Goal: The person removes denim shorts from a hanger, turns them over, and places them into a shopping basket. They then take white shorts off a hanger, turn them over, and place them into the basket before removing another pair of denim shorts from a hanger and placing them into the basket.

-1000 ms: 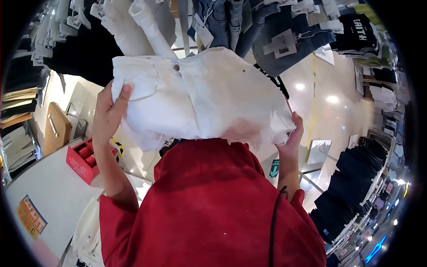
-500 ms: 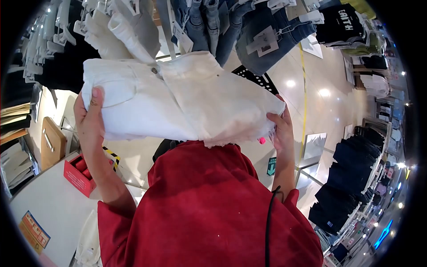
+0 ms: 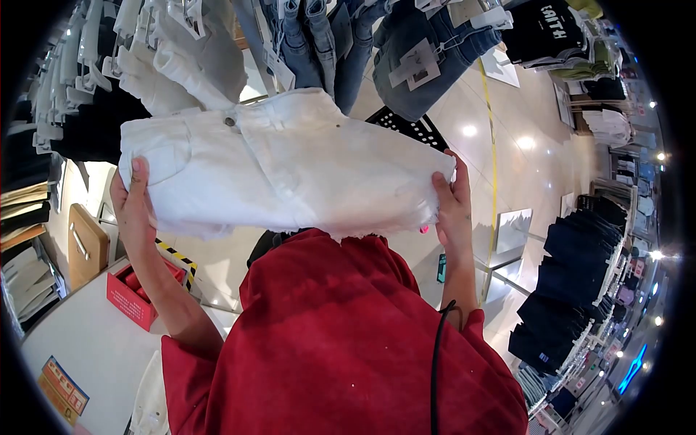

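White denim shorts (image 3: pixel 290 167) with a metal waist button and frayed leg hems are stretched out sideways before my chest. My left hand (image 3: pixel 138 196) grips one side edge near the pocket, thumb on the front. At the other end, my right hand (image 3: pixel 452 199) pinches the outer corner by a frayed hem, thumb over the cloth. The fingers behind the fabric are partly hidden on both hands. A small pink item (image 3: pixel 425 230) shows just beside my right hand, below the hem.
Blue jeans (image 3: pixel 417 61) with tags and white garments (image 3: pixel 192 69) hang right beyond the shorts. A white table (image 3: pixel 94 355) with a red box (image 3: pixel 138 297) is at lower left. Dark folded clothes (image 3: pixel 551 290) hang on the right. Yellow tape (image 3: pixel 494 167) lines the floor.
The shorts and both hands have shifted slightly left, and the shorts' near edge now hangs a little lower. Both hands keep their hold.
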Available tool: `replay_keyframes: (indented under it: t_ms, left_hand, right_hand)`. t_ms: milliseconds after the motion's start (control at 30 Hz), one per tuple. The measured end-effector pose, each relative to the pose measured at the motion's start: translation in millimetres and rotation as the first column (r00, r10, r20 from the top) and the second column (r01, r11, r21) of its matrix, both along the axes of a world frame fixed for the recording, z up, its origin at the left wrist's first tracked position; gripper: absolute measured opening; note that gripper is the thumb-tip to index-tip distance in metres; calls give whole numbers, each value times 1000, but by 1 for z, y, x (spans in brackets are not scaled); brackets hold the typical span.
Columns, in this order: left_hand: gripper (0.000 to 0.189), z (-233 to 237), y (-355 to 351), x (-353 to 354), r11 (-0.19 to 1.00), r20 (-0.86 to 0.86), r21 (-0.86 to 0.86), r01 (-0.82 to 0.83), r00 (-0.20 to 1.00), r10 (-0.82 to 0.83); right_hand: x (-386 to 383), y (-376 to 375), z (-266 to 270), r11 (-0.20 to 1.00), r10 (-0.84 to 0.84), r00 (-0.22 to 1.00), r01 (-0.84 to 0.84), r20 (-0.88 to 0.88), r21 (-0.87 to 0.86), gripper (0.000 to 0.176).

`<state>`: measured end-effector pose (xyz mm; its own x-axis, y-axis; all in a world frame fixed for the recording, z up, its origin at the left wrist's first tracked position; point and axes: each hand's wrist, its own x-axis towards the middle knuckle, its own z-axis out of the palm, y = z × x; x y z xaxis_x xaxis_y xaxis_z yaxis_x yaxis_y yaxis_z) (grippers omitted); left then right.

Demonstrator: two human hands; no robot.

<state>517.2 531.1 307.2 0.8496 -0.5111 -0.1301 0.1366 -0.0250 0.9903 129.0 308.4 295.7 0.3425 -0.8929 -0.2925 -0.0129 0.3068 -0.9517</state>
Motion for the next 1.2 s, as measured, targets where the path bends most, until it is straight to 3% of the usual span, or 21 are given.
replay_keyframes:
  t_ms: [167,267,467,567,667,767,967,1167,1200]
  left_hand:
    - [40,4,-3,-11,998,-52,33,-59,997,60]
    - [38,1,1,-12,1000,-28,4,-4,1000,4]
    - [34,4,2,-13,999,-30,-43,18,999,-20]
    - [34,1,5,-9,999,-26,-38,22,999,-23]
    - [35,-1,6,-8,998,-26,-41,42,999,-43]
    - [36,3,6,-12,1000,-42,-22,22,999,-23]
    - [38,4,8,-15,1000,-35,24,-1,999,1]
    - [38,4,6,-20,999,-20,10,-32,999,32]
    - [38,4,5,-21,1000,-20,-11,-16,1000,16]
  right_hand:
    - [12,8,-4,991,-82,981,61,177,121,63]
    - [24,19,7,1000,9,999,-10,45,28,82]
    - [24,16,17,978,190,981,-193,-35,-85,92]
    - [24,16,21,973,193,981,-195,-30,-123,87]
    - [15,10,15,938,266,953,-290,-143,-192,70]
    - [3,4,15,910,407,862,-413,-301,49,48]
    - [16,13,30,776,381,700,-597,-605,-203,24]
    - [13,11,13,594,362,532,-765,-766,-251,15]
    - [14,11,14,621,364,560,-741,-744,-254,15]
